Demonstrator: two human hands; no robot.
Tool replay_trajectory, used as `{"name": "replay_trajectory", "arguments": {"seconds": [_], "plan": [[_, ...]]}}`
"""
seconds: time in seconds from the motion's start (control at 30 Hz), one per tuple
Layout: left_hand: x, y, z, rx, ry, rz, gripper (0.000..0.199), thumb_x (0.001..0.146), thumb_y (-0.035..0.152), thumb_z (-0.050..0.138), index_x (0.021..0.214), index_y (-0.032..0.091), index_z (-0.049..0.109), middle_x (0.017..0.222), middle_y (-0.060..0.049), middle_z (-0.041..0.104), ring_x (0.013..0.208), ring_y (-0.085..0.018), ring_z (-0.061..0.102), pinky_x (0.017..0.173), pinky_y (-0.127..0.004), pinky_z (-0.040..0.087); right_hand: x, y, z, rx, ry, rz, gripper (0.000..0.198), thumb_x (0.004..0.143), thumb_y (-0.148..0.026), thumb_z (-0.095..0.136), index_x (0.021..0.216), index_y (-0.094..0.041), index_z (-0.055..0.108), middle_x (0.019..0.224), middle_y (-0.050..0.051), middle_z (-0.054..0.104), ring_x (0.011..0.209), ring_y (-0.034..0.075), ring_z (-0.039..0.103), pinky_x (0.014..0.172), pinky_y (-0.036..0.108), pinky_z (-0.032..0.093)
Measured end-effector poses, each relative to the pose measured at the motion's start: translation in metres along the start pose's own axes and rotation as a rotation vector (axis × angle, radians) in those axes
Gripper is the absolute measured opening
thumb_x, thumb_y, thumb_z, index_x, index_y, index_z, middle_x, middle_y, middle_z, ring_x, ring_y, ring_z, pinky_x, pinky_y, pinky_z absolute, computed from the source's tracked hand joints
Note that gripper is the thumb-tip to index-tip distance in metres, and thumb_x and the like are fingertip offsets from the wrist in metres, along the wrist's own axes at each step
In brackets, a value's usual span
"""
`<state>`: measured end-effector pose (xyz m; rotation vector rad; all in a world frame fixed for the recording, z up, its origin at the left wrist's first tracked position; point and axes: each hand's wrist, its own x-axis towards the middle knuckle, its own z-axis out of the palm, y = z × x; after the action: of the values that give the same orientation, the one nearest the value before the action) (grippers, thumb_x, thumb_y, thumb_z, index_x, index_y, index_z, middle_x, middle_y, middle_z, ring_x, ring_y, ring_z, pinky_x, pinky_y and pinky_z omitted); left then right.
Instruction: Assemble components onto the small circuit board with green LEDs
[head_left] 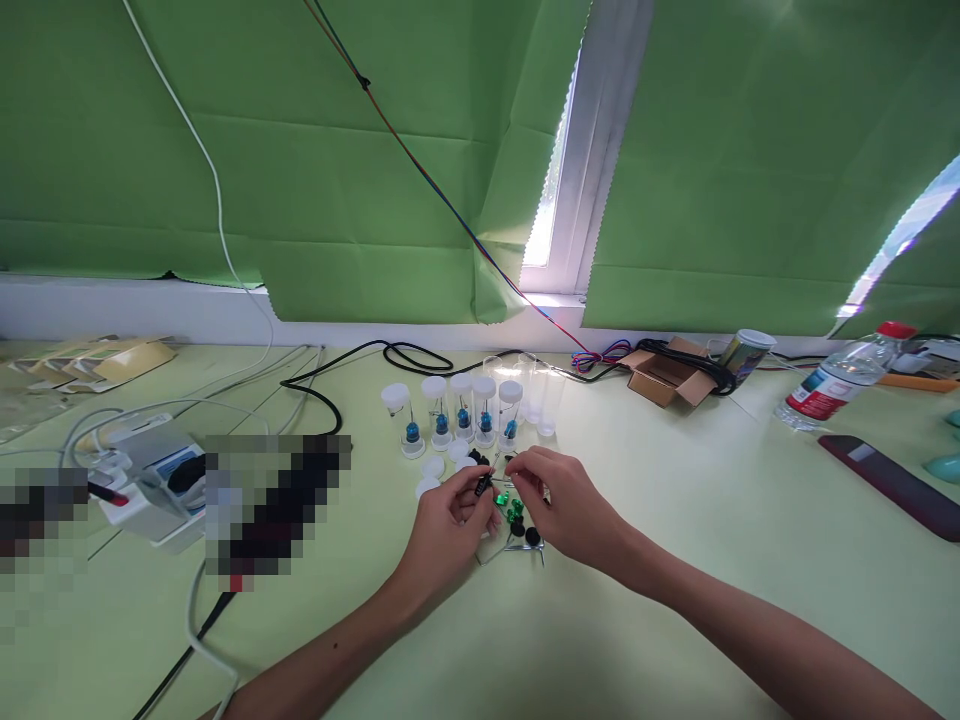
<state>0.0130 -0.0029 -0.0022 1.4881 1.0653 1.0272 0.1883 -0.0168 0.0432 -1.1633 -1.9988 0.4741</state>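
Observation:
My left hand (452,520) is closed on a small black part (484,484), held up between thumb and fingertips. Close to its right, my right hand (559,500) makes a pinch near a thin piece by the black part; what its fingertips hold is too small to name. Below and between my hands lie small green pieces (514,510), round black pieces (532,536) and thin metal rods (525,547). Just beyond stand several clear tubes with white caps (484,410), with blue parts inside. Loose white caps (433,467) lie beside my left hand.
Behind the capped tubes stand clear empty tubes (551,400). A black cable (360,352) runs along the back. At right are an open cardboard box (667,375), a water bottle (832,385) and a dark flat object (892,485). A white power strip (154,480) and cords occupy the left.

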Motion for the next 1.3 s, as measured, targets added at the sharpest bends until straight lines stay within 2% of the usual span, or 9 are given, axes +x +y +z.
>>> {"name": "replay_trajectory", "arguments": {"seconds": [0.33, 0.53, 0.73, 0.97, 1.13, 1.3], "plan": [[0.004, -0.005, -0.002, 0.011, 0.045, -0.003, 0.03, 0.088, 0.034, 0.057, 0.113, 0.017, 0.06, 0.069, -0.001, 0.067, 0.065, -0.017, 0.064, 0.067, -0.031, 0.054, -0.005, 0.009, 0.017, 0.009, 0.055, -0.062, 0.02, 0.095, -0.01, 0.044, 0.095, -0.017, 0.062, 0.087, 0.006, 0.061, 0.071, 0.015, 0.057, 0.063, 0.026, 0.045], [0.006, -0.007, -0.005, 0.052, 0.08, -0.011, 0.034, 0.087, 0.035, 0.059, 0.116, 0.017, 0.06, 0.081, -0.004, 0.071, 0.072, -0.019, 0.068, 0.071, -0.032, 0.056, -0.009, 0.013, 0.032, 0.077, 0.185, -0.055, 0.02, 0.095, -0.012, 0.045, 0.096, -0.018, 0.064, 0.087, 0.006, 0.063, 0.076, 0.016, 0.059, 0.067, 0.026, 0.047], [0.005, -0.004, -0.005, 0.07, 0.05, -0.007, 0.037, 0.087, 0.037, 0.06, 0.118, 0.017, 0.06, 0.085, -0.005, 0.072, 0.073, -0.019, 0.068, 0.072, -0.032, 0.055, -0.018, 0.022, 0.046, 0.129, 0.316, -0.054, 0.018, 0.095, -0.013, 0.046, 0.097, -0.018, 0.064, 0.087, 0.006, 0.063, 0.077, 0.016, 0.059, 0.069, 0.027, 0.048], [0.004, 0.0, -0.004, -0.014, 0.04, -0.002, 0.033, 0.088, 0.042, 0.058, 0.11, 0.017, 0.063, 0.075, -0.004, 0.071, 0.063, -0.017, 0.065, 0.065, -0.029, 0.053, -0.021, 0.029, 0.052, 0.176, 0.423, -0.062, 0.015, 0.095, -0.013, 0.049, 0.096, -0.019, 0.063, 0.085, 0.005, 0.063, 0.077, 0.016, 0.059, 0.069, 0.028, 0.048], [0.006, -0.002, -0.005, -0.113, 0.009, -0.028, 0.03, 0.089, 0.043, 0.059, 0.105, 0.017, 0.062, 0.075, -0.004, 0.071, 0.062, -0.017, 0.066, 0.062, -0.029, 0.053, -0.022, 0.031, 0.054, 0.253, 0.426, -0.018, 0.011, 0.094, -0.016, 0.053, 0.091, -0.02, 0.062, 0.082, 0.003, 0.062, 0.074, 0.015, 0.057, 0.066, 0.028, 0.047], [0.009, 0.0, -0.003, -0.244, -0.019, -0.085, 0.03, 0.085, 0.043, 0.065, 0.099, 0.017, 0.061, 0.084, -0.007, 0.072, 0.062, -0.017, 0.066, 0.055, -0.028, 0.052, -0.022, 0.031, 0.053, 0.337, 0.426, 0.051, 0.01, 0.092, -0.02, 0.056, 0.085, -0.02, 0.063, 0.077, 0.002, 0.061, 0.07, 0.015, 0.056, 0.062, 0.026, 0.046]]}}
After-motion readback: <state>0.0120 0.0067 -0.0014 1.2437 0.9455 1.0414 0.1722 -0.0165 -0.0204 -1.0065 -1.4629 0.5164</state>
